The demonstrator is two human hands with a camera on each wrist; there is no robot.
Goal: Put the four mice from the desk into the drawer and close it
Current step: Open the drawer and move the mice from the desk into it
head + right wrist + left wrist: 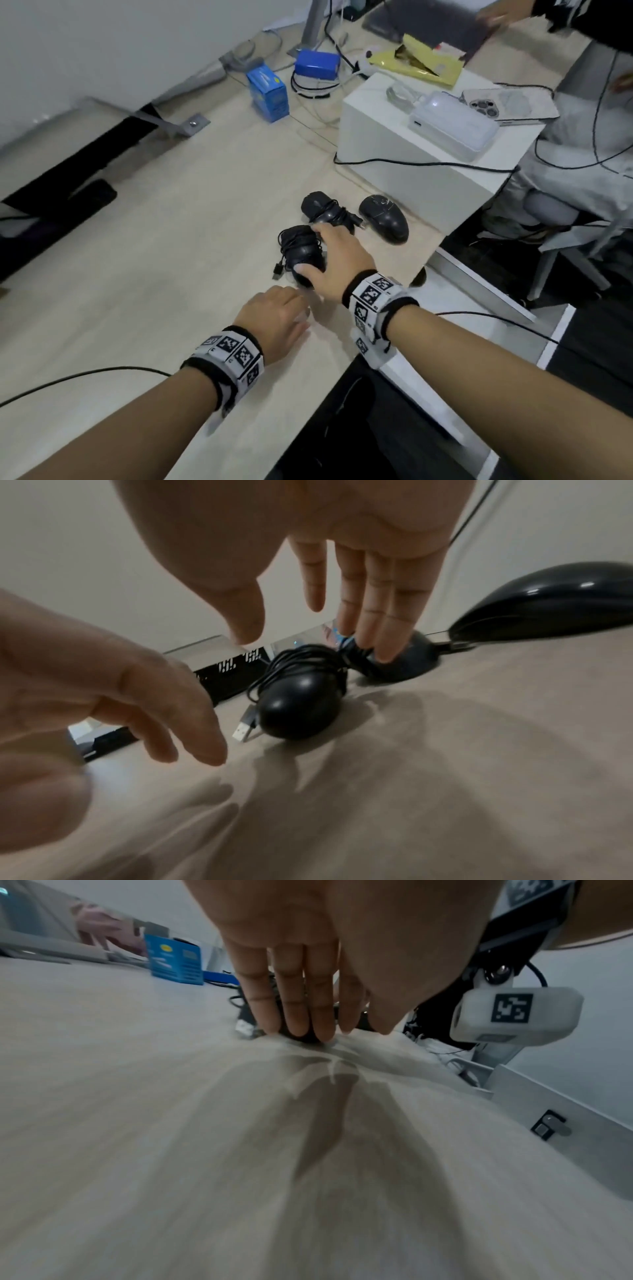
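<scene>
Three black mice lie on the pale desk (171,257). The nearest mouse (301,251) (298,707) has its cord wound round it and a USB plug (245,725) sticking out. My right hand (313,250) (308,631) hovers spread over it, thumb by its near end. The fingertips (385,645) reach the cord of the second mouse (323,209) (407,666). The third mouse (383,219) (548,601) lies further right, untouched. My left hand (298,310) (308,1031) is flat, fingers straight and together, holding nothing. The white-edged drawer (479,287) stands open below the desk's right edge.
A white box (394,154) behind the mice carries a power bank (452,126) and a phone (507,104). Blue boxes (269,94) and cables sit at the back. A black device (68,171) lies at left. Another person sits at right (582,154).
</scene>
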